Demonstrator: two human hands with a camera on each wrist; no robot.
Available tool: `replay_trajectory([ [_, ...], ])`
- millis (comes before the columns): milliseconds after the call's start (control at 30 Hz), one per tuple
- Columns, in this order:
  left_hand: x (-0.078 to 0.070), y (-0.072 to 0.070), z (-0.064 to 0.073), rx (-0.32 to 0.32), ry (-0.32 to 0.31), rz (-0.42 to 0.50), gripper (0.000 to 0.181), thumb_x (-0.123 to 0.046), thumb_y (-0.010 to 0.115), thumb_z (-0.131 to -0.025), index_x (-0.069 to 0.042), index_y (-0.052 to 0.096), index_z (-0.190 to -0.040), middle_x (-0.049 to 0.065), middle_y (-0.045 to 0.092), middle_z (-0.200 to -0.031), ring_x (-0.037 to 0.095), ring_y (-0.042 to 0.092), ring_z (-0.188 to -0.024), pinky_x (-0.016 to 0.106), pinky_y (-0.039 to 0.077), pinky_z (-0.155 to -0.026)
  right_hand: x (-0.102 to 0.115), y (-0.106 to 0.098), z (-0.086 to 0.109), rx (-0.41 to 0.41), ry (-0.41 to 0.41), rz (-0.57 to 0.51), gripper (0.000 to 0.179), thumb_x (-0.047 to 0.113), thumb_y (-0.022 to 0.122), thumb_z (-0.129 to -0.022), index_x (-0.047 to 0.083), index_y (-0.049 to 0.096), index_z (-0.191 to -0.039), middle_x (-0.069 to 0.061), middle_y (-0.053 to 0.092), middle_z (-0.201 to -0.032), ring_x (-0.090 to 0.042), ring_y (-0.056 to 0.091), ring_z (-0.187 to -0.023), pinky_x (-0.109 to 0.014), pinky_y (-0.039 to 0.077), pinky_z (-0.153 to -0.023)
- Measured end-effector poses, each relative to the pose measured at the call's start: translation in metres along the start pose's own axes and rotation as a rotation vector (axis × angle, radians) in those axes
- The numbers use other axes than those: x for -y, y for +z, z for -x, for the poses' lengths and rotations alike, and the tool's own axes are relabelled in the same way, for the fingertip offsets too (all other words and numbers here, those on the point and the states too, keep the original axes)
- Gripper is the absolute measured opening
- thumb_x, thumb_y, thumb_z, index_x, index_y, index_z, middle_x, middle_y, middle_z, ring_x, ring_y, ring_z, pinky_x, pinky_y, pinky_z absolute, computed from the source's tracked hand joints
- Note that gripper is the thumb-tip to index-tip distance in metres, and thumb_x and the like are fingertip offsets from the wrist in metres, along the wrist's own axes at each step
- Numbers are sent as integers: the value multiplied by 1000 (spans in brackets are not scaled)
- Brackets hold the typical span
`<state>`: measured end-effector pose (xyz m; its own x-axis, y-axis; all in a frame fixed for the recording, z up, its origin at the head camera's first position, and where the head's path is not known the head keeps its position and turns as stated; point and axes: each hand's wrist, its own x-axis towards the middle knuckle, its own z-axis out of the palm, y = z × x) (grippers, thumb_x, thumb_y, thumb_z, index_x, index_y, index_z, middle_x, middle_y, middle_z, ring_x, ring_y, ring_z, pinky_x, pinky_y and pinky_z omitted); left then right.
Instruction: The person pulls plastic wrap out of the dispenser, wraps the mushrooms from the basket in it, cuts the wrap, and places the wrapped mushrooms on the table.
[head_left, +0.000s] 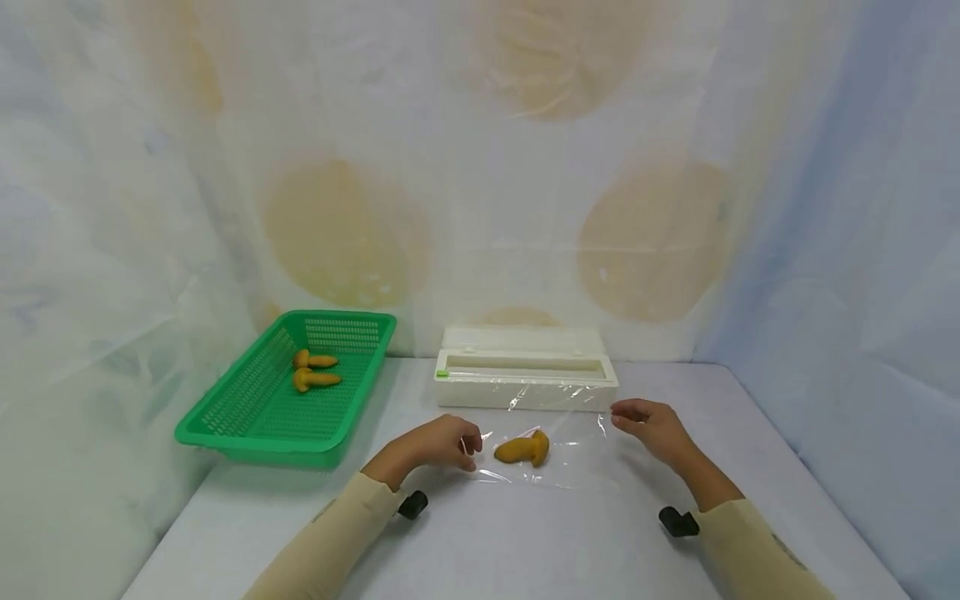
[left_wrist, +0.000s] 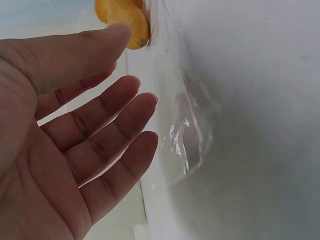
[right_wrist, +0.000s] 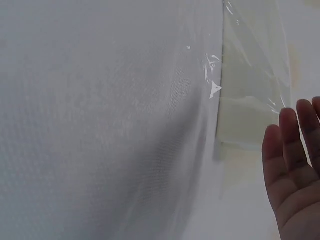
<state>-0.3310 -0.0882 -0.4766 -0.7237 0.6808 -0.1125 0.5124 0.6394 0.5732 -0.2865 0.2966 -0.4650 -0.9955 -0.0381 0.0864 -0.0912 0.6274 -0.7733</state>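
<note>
A yellow-brown mushroom (head_left: 523, 449) lies on a sheet of clear cling film (head_left: 577, 450) spread over the table. The film runs from a white cling film dispenser (head_left: 525, 393) with its lid raised. My left hand (head_left: 438, 443) hovers at the film's left edge, fingers loosely bent and apart; in the left wrist view its palm shows nothing held. Beside the film's right edge, near the dispenser's corner, is my right hand (head_left: 654, 427). Its fingers (right_wrist: 292, 145) look nearly straight in the right wrist view, and its thumb is hidden there.
At the left stands a green slotted basket (head_left: 356, 404) with two more mushrooms (head_left: 317, 379) inside. A green slider (head_left: 442, 374) sits at the left end of the dispenser. Patterned curtains (head_left: 480, 208) enclose the white table (head_left: 540, 542) at the back and sides.
</note>
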Motion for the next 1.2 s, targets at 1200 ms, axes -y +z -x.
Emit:
replay_trajectory([
  [1200, 14, 5, 38, 4, 4, -128, 12, -9, 79, -77, -17, 71, -75, -12, 59, -71, 5, 55, -66, 24, 49, -62, 0, 22, 30, 418, -214, 325, 20, 10, 81, -77, 20, 65, -78, 10, 57, -83, -13, 52, -78, -29, 47, -69],
])
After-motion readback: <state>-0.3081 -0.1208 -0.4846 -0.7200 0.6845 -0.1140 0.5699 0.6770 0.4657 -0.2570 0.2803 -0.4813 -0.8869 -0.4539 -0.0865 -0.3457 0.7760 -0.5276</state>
